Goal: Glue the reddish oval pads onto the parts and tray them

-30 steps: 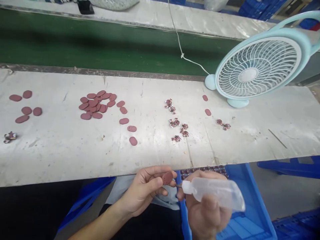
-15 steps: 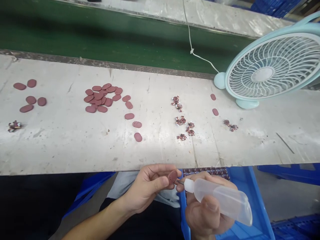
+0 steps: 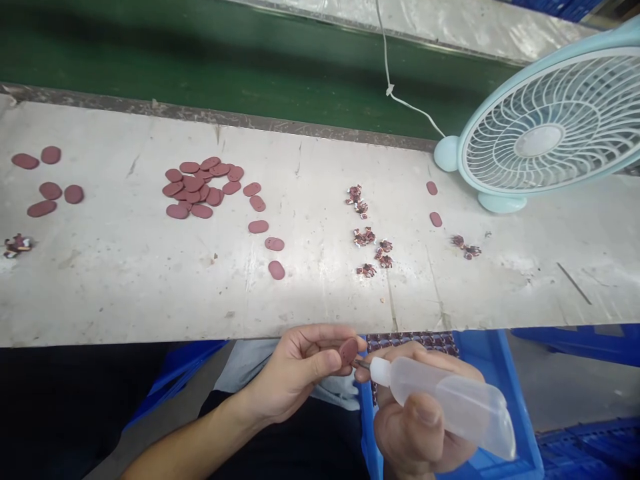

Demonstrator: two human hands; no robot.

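My left hand (image 3: 295,373) pinches a small maroon oval piece (image 3: 348,351) between thumb and fingers, below the table's front edge. My right hand (image 3: 417,427) grips a clear squeeze bottle (image 3: 450,403); its thin nozzle tip touches the oval piece. On the white table (image 3: 125,267) lies a heap of the same maroon ovals (image 3: 200,187), with a few loose ones (image 3: 273,257) trailing toward me. Small patterned bits (image 3: 367,237) lie in a cluster right of centre.
A pale blue desk fan (image 3: 545,133) stands at the right, its white cord running back over a green conveyor belt (image 3: 200,60). More ovals (image 3: 47,190) lie far left. A blue crate (image 3: 495,373) holding patterned pieces sits under my hands.
The view has shifted slightly, so the table things sit higher and further left in frame. My hands keep the same hold; the bottle tip stays at the oval piece.
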